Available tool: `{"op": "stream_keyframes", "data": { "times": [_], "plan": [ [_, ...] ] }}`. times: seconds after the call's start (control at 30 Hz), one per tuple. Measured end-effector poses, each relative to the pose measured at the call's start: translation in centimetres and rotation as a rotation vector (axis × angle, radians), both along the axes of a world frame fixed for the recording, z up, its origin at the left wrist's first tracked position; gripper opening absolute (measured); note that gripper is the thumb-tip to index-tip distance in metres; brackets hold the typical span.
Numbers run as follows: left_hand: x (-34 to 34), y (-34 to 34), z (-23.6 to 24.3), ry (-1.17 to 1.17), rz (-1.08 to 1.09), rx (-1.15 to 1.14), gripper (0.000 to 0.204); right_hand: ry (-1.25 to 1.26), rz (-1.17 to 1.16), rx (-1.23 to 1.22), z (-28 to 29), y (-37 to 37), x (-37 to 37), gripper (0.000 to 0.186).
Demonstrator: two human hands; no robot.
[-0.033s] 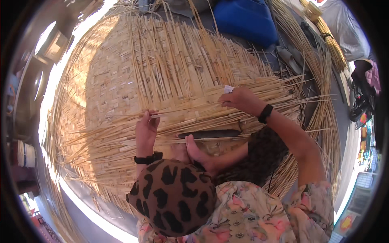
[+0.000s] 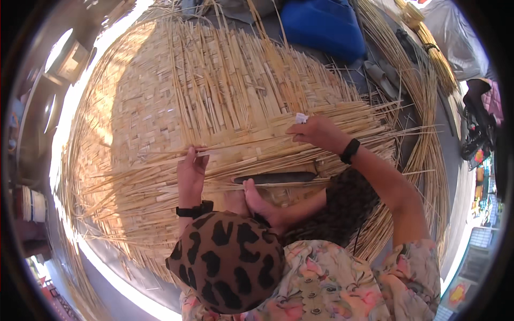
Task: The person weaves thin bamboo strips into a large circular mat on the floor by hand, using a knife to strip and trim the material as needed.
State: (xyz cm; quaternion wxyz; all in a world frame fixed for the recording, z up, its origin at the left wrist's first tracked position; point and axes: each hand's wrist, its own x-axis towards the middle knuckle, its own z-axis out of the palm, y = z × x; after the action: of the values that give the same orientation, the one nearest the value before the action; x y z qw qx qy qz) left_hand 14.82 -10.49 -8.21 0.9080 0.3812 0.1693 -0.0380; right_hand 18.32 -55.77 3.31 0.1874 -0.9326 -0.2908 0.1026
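Observation:
A large woven reed mat (image 2: 144, 80) spreads in front of me, many loose reed strips (image 2: 230, 80) standing out from its weave. My left hand (image 2: 191, 170) pinches a pale reed strip between thumb and fingers, over the strips lying crosswise. Farther right, my right hand (image 2: 317, 132) is closed at the same line of strips; its fingertips partly hide what they grip. A white wrapping (image 2: 301, 117) shows on one finger of that hand. Between the hands and my bare foot (image 2: 259, 199), a long dark flat bar (image 2: 278, 177) lies across the strips.
A blue plastic container (image 2: 324, 29) stands beyond the mat's far right edge. Grey shoes (image 2: 381, 79) lie near it. Long loose reeds (image 2: 431, 144) run down the right side, and a tied reed bundle (image 2: 436, 59) lies at the far right.
Both hands keep their grip and place almost unchanged. Only a very slight leftward shift of the hands shows in the picture.

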Motion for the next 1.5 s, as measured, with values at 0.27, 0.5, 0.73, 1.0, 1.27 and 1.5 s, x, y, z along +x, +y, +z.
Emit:
{"op": "stream_keyframes", "data": {
  "times": [0.27,0.5,0.73,1.0,1.27,1.5],
  "plan": [
    [1.9,5.9,0.5,-0.035,0.312,0.138,0.034,0.111,-0.123,0.099,-1.6,-3.3,0.4,0.038],
    [1.7,5.8,1.9,-0.15,0.147,-0.023,0.042,0.429,-0.325,0.278,-0.3,-4.3,1.3,0.027],
    [1.6,10.1,-3.4,0.121,0.427,0.205,0.032,0.128,-0.234,0.207,1.8,-6.0,0.5,0.02],
    [-1.0,5.5,-1.8,0.077,0.246,0.068,0.023,0.446,-0.31,0.273,2.4,-7.4,-0.4,0.018],
    [-2.1,6.9,-2.1,0.195,0.449,0.22,0.031,0.462,-0.253,0.136,4.9,-7.6,-0.3,0.027],
    [-5.1,12.1,-1.2,0.201,0.461,0.219,0.039,0.14,0.057,0.108,5.2,-2.0,-0.6,0.026]
  ]
}}
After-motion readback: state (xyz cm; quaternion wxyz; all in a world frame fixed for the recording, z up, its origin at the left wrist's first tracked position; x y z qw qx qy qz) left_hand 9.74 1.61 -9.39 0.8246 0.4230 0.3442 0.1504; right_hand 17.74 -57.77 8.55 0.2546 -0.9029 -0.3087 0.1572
